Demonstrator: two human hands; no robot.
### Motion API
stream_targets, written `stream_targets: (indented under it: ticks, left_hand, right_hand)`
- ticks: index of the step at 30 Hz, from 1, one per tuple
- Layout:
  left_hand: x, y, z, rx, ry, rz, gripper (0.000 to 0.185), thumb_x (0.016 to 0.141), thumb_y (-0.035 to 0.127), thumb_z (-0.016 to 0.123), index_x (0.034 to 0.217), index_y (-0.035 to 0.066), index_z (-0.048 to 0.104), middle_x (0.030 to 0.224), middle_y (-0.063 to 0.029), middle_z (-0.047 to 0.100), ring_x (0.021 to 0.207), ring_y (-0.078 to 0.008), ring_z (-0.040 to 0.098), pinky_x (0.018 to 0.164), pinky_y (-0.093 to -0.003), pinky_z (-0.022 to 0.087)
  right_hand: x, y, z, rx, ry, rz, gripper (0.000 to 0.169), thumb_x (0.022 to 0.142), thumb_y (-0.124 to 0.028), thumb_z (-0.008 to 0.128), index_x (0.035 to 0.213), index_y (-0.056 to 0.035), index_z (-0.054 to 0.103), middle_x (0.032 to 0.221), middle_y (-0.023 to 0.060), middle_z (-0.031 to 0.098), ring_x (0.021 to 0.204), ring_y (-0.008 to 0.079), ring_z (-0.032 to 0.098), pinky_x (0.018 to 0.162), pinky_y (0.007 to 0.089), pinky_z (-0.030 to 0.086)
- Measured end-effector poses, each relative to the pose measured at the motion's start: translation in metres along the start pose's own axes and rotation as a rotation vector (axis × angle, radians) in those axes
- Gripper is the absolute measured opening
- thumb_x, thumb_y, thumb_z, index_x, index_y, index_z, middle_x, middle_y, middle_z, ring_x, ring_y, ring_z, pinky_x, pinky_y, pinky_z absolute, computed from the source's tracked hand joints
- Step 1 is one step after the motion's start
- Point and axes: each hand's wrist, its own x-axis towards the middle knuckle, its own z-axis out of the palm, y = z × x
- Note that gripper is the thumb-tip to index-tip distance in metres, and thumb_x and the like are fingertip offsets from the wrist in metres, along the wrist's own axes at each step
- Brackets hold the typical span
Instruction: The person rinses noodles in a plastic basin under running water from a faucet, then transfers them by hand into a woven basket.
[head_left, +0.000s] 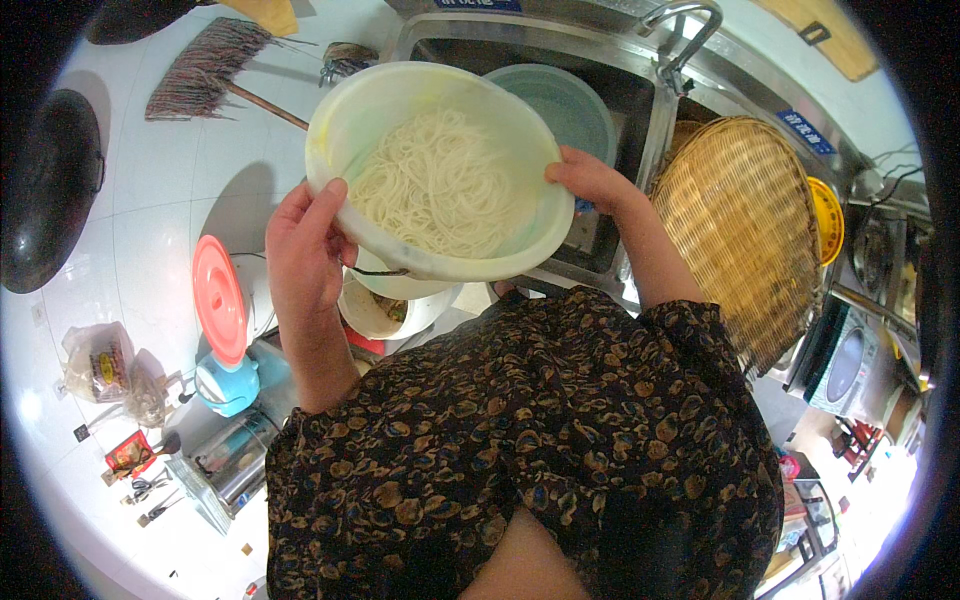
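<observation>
Both my hands hold a whitish plastic bucket, tilted so that its inside shows. A tangle of thin white noodles lies in it. My left hand grips the left rim, thumb on top, near the wire handle's end. At the right rim, my right hand has its thumb over the edge and its other fingers mostly hidden behind. Beyond the bucket, a round greenish basin sits in a stainless steel sink, partly covered by the bucket.
A chrome faucet rises over the sink. On the right leans a large woven bamboo tray, with a yellow basket behind it. A white bucket with scraps stands below. A mop, a pink lid and a wok are at left.
</observation>
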Motion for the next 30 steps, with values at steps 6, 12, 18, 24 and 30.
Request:
stream_targets:
  ticks: [6,12,18,24,30]
  left_hand:
    - [-0.001,0.001,0.002,0.006,-0.013,-0.005,0.019,0.089,0.018,0.063,0.096,0.000,0.063,0.068,-0.0005,0.058,0.044,-0.0051,0.045,0.037,-0.0191,0.033]
    - [0.000,-0.001,0.000,0.005,-0.011,-0.004,0.019,0.089,0.018,0.063,0.095,0.000,0.063,0.067,-0.0005,0.058,0.044,-0.0053,0.045,0.037,-0.0191,0.033]
    - [-0.001,-0.001,0.003,0.000,0.006,0.003,0.019,0.089,0.018,0.063,0.094,0.000,0.063,0.068,-0.0009,0.058,0.044,-0.0055,0.045,0.037,-0.0193,0.034]
    - [-0.003,-0.001,0.005,-0.011,-0.009,0.008,0.018,0.089,0.017,0.063,0.094,0.000,0.063,0.069,-0.0016,0.059,0.045,-0.0057,0.046,0.037,-0.0191,0.034]
    - [-0.004,-0.001,0.005,0.004,-0.001,0.004,0.018,0.089,0.017,0.063,0.093,0.000,0.063,0.068,-0.0015,0.059,0.045,-0.0059,0.046,0.038,-0.0188,0.034]
  right_hand:
    - [0.002,0.001,-0.005,-0.112,0.024,0.006,0.048,0.078,-0.018,0.053,0.123,0.0005,0.052,0.101,0.0105,0.063,0.085,0.0181,0.061,0.076,0.0312,0.050]
    - [-0.005,-0.010,-0.001,-0.060,-0.001,0.026,0.049,0.078,-0.019,0.053,0.124,-0.0004,0.051,0.101,0.0105,0.063,0.084,0.0181,0.061,0.075,0.0314,0.050]
    - [-0.005,-0.008,-0.003,-0.089,0.007,0.039,0.051,0.078,-0.021,0.054,0.125,-0.0024,0.051,0.102,0.0098,0.063,0.085,0.0176,0.062,0.074,0.0320,0.051]
    - [0.001,0.004,-0.006,-0.097,0.038,0.038,0.051,0.078,-0.020,0.054,0.126,-0.0026,0.051,0.102,0.0094,0.063,0.085,0.0175,0.061,0.074,0.0317,0.051]
    - [-0.010,-0.012,-0.001,-0.031,-0.018,0.041,0.053,0.078,-0.020,0.054,0.128,-0.0028,0.049,0.100,0.0086,0.062,0.084,0.0165,0.061,0.071,0.0303,0.051]
